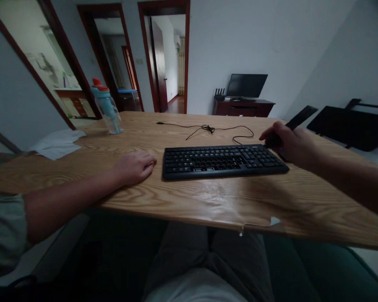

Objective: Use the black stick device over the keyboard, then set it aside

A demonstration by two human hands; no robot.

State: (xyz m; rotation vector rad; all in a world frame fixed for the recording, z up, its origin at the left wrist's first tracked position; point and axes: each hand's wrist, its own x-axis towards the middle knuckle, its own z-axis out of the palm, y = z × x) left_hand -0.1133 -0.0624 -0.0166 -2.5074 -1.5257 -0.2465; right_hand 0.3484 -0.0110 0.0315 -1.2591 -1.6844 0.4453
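Starting at the far left, a white cloth (57, 143) lies flat on the wooden surface (189, 197), and behind it a clear bottle (107, 105) with a blue and red top stands upright near the far edge. The left hand (135, 167) rests palm down on the surface just beside the left end of the keyboard (222, 160), fingers loosely curled and holding nothing; whether the fingertips touch the keyboard's edge is hard to tell. The keyboard itself lies flat in the middle of the surface, long side toward the person. It looks like a light, stiff plastic slab, easy to slide on the smooth wood; it would best be taken by its 2 short ends or by the front edge, with fingers kept off the keys. Behind it a thin black cable (212, 128) trails loosely across the surface, soft and liable to snag if the keyboard is moved. At the keyboard's right end, the right hand (288, 144) is closed around a slim dark object (299, 118) that sticks up and away to the right; in this dim, blurred view it is probably a remote or a similar flat, rigid bar, light enough for a fingertip hold.
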